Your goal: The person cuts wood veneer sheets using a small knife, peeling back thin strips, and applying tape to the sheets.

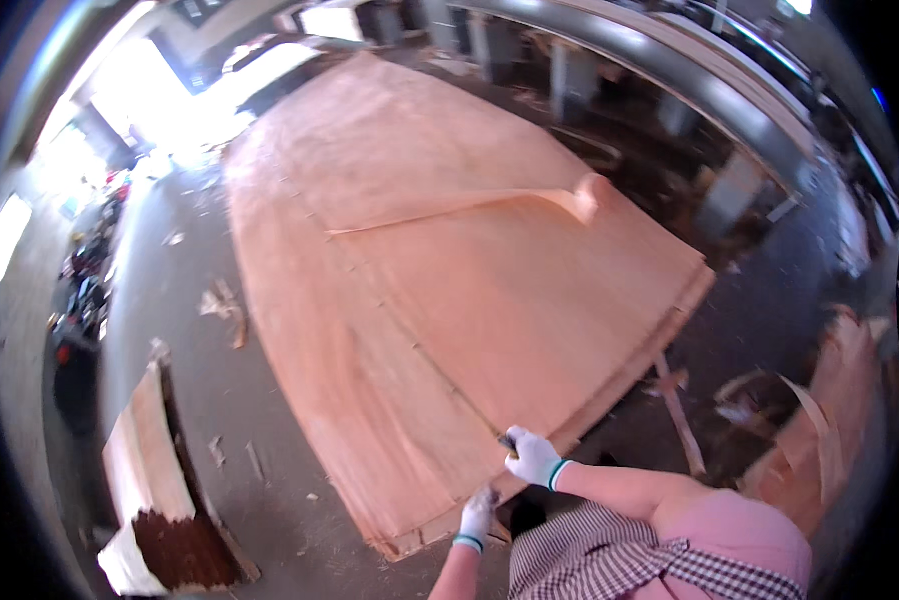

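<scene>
A large stack of pinkish wood veneer sheets (510, 330) spreads out in front of me, with a thin seam crossed by short marks running away from me. My right hand (536, 458), in a white glove with a green cuff, is closed around a small dark-and-yellow hand tool (508, 441) at the seam's near end. The tool's exact kind is too small to make out. At the near edge, my left hand (478, 514), gloved too, pinches the veneer with curled fingers. Farther up the stack, a loose veneer strip (470, 212) lies across the top, its right end curled up.
A broken veneer piece with a dark patch (185, 540) lies on the floor at left, among scraps (225, 308). More torn veneer (820, 430) is at right, beside a wooden stick (681, 415). A long machine frame on grey legs (575, 85) stands at the far right.
</scene>
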`<move>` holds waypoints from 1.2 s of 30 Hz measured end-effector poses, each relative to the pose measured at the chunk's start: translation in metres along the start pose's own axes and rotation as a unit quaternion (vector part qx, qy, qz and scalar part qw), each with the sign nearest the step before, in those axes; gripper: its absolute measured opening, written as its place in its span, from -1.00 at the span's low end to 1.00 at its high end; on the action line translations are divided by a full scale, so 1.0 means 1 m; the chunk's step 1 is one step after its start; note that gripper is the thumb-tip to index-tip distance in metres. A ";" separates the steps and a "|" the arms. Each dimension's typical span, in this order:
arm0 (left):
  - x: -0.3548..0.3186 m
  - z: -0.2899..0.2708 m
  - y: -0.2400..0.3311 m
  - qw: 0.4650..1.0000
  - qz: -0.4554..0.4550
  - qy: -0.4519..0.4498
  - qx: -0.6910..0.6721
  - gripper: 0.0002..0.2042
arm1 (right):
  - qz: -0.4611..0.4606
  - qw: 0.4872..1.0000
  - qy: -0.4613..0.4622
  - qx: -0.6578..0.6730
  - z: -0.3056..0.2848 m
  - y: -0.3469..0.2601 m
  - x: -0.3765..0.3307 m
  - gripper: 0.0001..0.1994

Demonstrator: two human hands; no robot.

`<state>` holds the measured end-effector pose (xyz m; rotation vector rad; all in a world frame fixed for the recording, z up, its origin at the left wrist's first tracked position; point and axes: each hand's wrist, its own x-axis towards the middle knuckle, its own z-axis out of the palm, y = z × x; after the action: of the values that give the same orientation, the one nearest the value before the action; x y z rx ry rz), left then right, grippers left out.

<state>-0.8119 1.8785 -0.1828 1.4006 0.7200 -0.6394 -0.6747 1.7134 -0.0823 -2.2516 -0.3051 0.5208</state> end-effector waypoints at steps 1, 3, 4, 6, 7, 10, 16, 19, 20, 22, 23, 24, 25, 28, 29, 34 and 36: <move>0.008 0.025 0.031 0.977 -0.075 0.020 -0.199 -0.52 | -0.023 0.999 -0.039 0.013 -0.007 0.013 -0.019 -0.76; 0.007 0.061 0.102 0.918 -0.008 -0.093 -0.386 -0.50 | -0.082 0.990 -0.107 0.044 -0.040 0.035 -0.040 -0.69; 0.010 0.080 0.130 0.886 -0.003 -0.069 -0.458 -0.58 | -0.125 0.979 -0.148 0.063 -0.058 0.038 -0.046 -0.63; 0.037 0.098 0.147 0.914 -0.034 -0.061 -0.401 -0.65 | -0.011 0.979 -0.195 0.062 -0.112 0.047 -0.026 -0.60; 0.049 0.113 0.156 0.916 -0.035 -0.053 -0.396 -0.67 | -0.046 0.994 -0.047 0.085 -0.122 0.076 -0.010 -0.67; 0.082 0.155 0.170 0.923 -0.053 0.002 -0.382 -0.66 | 0.174 0.976 0.079 0.102 -0.184 0.148 0.106 -0.80; 0.170 0.209 0.160 0.932 -0.117 0.176 -0.294 -0.67 | 0.058 0.940 0.312 0.125 -0.290 0.313 0.367 -0.54; 0.181 0.200 0.138 0.921 -0.121 0.227 -0.294 -0.70 | 0.104 0.956 0.176 0.212 -0.312 0.290 0.420 -0.54; 0.177 0.197 0.127 0.918 -0.118 0.239 -0.293 -0.70 | 0.201 0.930 0.096 0.292 -0.319 0.255 0.416 -0.57; 0.179 0.202 0.144 0.919 -0.133 0.237 -0.286 -0.69 | 0.156 0.939 0.073 0.298 -0.332 0.259 0.395 -0.67; 0.182 0.205 0.154 0.922 -0.136 0.231 -0.278 -0.69 | 0.025 0.952 0.140 0.272 -0.319 0.278 0.373 -0.70; 0.180 0.208 0.151 0.918 -0.144 0.235 -0.285 -0.69 | 0.060 0.955 0.044 0.288 -0.305 0.271 0.333 -0.71; 0.178 0.206 0.138 0.914 -0.142 0.252 -0.285 -0.70 | 0.093 0.951 -0.053 0.291 -0.297 0.256 0.289 -0.71; 0.183 0.203 0.131 0.919 -0.151 0.240 -0.273 -0.81 | -0.165 0.970 -0.169 0.054 -0.305 0.233 0.140 -0.63; 0.186 0.204 0.134 0.918 -0.152 0.244 -0.272 -0.82 | -0.152 0.965 -0.201 0.071 -0.308 0.233 0.098 -0.60; 0.181 0.191 0.134 0.938 -0.084 0.229 -0.246 -0.86 | 0.014 0.982 -0.018 0.190 -0.349 0.264 0.010 -0.49; 0.174 0.186 0.134 0.915 -0.055 0.271 -0.294 -0.90 | -0.079 0.981 0.178 -0.029 -0.400 0.278 -0.001 -0.53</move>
<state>-0.5849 1.7063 -0.2250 0.9676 1.3169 -0.0755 -0.4775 1.2695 -0.0480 -2.3011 -0.3137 0.0230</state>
